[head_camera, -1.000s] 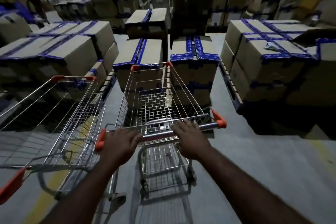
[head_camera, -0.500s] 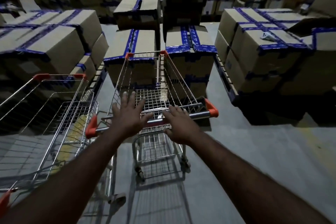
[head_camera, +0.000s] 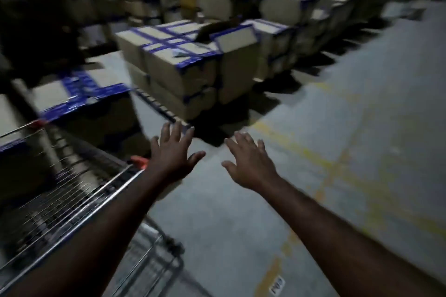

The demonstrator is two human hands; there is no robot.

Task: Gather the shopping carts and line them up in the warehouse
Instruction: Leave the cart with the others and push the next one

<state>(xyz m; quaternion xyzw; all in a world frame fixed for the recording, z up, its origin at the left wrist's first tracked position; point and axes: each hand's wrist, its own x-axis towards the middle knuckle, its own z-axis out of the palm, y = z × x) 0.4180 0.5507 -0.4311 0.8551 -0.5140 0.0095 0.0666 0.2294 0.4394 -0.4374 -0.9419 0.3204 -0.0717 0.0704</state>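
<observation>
Left hand (head_camera: 172,154) and right hand (head_camera: 248,164) are spread wide, holding nothing. The shopping cart (head_camera: 79,195) sits unheld at 8 o'clock; if it rolls free, it could bump the taped cartons (head_camera: 79,96) at 10 o'clock.

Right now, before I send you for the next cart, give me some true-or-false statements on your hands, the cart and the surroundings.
1. The left hand grips a cart handle. False: its fingers are spread and it holds nothing.
2. The right hand is open and holds nothing. True.
3. A shopping cart sits at the lower left, under the left forearm. True.
4. The boxes ahead are sealed with red tape. False: the tape is blue.
5. Yellow lines mark the floor on the right. True.
</observation>
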